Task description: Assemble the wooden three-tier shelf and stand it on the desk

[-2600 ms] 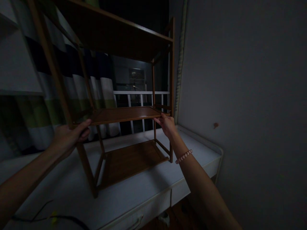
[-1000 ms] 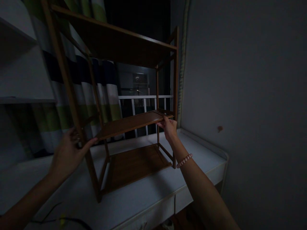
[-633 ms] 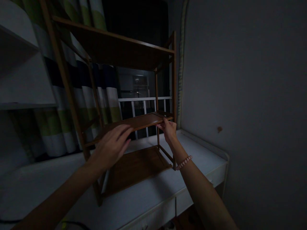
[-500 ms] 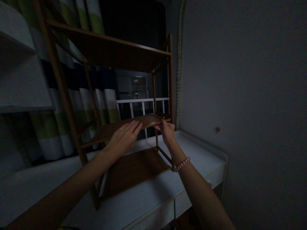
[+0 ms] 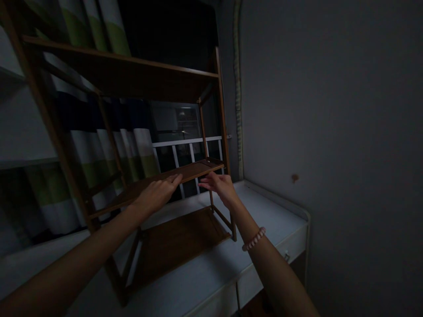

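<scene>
A brown wooden rack stands on a white desk top, with a top shelf [image 5: 132,66], a middle shelf [image 5: 191,171] and a bottom shelf [image 5: 181,240]. My left hand [image 5: 159,193] lies over the front edge of the middle shelf, fingers stretched out along the board and thumb hidden. Close to the right end of that edge, my right hand [image 5: 222,187] is raised just in front of and below the board. Its fingers are loosely bent and apart, holding nothing. A beaded bracelet [image 5: 254,240] circles my right wrist.
The white desk [image 5: 264,211] has a raised rim and drawers in front. A grey wall [image 5: 330,110] borders it on the right, with a wrapped pipe [image 5: 238,88] in the corner. Behind the rack hang striped curtains [image 5: 142,141] beside a dark window with a white railing [image 5: 180,141].
My right hand has let go of the middle shelf's front edge and dropped slightly below it. My left hand has slid left along the board. The view has shifted a little to the right.
</scene>
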`<act>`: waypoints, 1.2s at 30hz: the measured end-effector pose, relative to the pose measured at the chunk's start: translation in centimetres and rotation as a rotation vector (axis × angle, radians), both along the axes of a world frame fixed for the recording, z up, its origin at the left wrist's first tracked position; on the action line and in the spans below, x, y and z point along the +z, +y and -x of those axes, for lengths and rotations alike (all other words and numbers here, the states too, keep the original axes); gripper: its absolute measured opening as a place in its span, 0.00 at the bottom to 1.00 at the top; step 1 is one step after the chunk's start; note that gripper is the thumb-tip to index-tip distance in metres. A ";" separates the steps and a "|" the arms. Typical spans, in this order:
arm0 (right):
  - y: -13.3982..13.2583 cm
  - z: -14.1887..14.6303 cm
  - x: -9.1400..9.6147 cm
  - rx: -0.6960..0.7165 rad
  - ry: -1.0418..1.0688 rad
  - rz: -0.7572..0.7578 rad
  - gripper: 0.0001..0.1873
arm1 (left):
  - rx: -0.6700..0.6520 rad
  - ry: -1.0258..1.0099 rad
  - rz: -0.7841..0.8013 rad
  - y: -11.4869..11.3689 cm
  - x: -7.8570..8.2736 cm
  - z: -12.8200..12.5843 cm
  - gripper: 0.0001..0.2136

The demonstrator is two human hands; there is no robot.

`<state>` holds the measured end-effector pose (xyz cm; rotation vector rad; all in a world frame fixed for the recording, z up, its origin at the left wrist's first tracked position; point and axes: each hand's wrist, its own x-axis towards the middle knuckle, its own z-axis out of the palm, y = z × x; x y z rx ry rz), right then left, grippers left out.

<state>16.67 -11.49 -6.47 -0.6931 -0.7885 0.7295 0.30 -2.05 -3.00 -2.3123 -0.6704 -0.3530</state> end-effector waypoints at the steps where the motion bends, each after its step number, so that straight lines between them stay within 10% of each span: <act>1: -0.5 -0.2 -0.3 -0.060 -0.049 0.017 0.12 | 0.009 -0.004 0.007 -0.1 0.0 0.0 0.25; 8: -1.1 -4.7 -1.4 -1.016 -0.510 -0.006 0.16 | 0.015 -0.001 0.039 -0.2 0.0 0.1 0.25; 36: 0.6 -5.8 -0.9 -0.906 -0.882 0.285 0.11 | -0.016 -0.002 0.016 -0.8 -0.4 0.1 0.25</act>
